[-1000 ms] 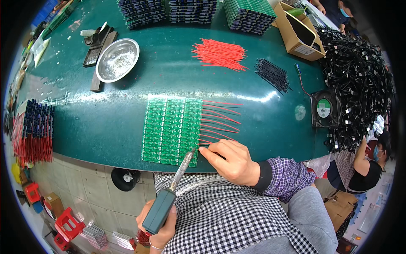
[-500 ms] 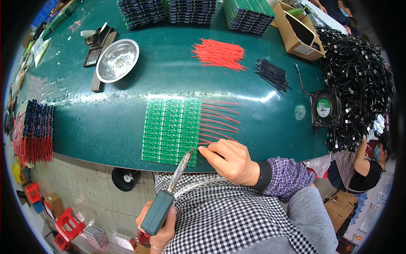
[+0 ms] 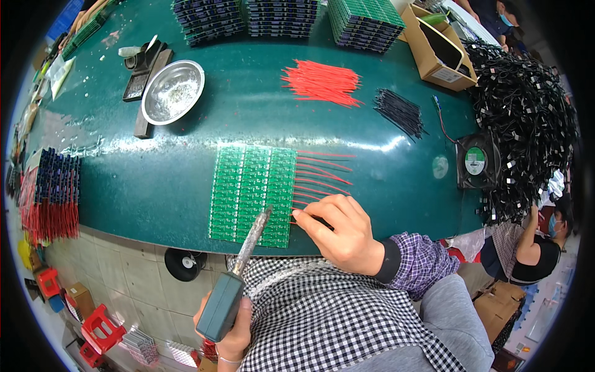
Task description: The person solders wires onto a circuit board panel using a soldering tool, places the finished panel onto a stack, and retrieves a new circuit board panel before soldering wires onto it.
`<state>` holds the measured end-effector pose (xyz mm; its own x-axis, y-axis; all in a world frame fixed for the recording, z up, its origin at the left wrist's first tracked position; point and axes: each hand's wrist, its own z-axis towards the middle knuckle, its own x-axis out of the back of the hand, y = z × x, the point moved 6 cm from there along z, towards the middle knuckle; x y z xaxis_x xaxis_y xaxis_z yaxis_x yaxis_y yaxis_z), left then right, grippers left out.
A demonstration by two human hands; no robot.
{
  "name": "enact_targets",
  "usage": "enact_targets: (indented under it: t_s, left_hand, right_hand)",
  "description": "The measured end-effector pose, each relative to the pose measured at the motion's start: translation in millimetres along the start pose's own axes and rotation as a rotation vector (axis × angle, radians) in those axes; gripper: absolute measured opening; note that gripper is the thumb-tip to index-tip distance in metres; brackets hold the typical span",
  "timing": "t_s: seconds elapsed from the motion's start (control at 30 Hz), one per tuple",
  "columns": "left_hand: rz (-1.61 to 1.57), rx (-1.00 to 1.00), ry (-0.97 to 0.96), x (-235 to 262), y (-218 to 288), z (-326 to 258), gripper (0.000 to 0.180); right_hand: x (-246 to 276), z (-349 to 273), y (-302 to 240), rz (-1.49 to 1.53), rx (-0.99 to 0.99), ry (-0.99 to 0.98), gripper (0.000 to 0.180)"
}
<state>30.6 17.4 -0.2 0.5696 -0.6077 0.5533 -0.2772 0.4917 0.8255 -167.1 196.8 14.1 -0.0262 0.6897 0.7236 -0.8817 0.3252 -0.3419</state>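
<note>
- Hands at the near edge of a dark green table (image 3: 155, 186), forearms coming in from below.
- Left hand (image 3: 232, 325): fingers clenched round the grey-green grip of a soldering iron (image 3: 238, 273). Iron slants up and to the right; its tip sits over the lower right part of the green circuit board panel (image 3: 253, 193).
- Right hand (image 3: 339, 232): thumb and forefinger pinched on a thin red wire (image 3: 297, 214) at the panel's right edge, remaining fingers curled. Palm rests on the table just beside the panel.
- Panel lies flat near the table's front edge, between the two hands. Row of red wires (image 3: 325, 177) fans out to the right from its right edge, each lying on the table.
- Further back: loose bundle of red wires (image 3: 322, 82), smaller bundle of black wires (image 3: 400, 111) to its right, well apart from the hands.
- Metal bowl (image 3: 173, 92) at back left.
- Stacks of green boards (image 3: 365, 22) along the far edge.
- Small black fan (image 3: 476, 160) at right, next to a big heap of black cables (image 3: 527, 124).
- Cardboard box (image 3: 437, 53) at back right.
- Another person (image 3: 533, 248) at the far right edge, mostly cut off.
</note>
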Motion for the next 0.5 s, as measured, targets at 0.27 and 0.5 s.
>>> enact_targets:
  t_s: [0.27, 0.5]
  left_hand:
    - [-0.067, 0.015, 0.026, -0.3, 6.1, 23.7, 0.030]
    - [-0.130, -0.351, 0.430, 17.7, 35.6, 80.3, 0.039]
  right_hand:
    - [-8.4, -5.1, 5.4, 0.030, -0.072, -0.062, 0.024]
    - [2.5, 2.2, 6.8, 0.077, -0.108, -0.032, 0.022]
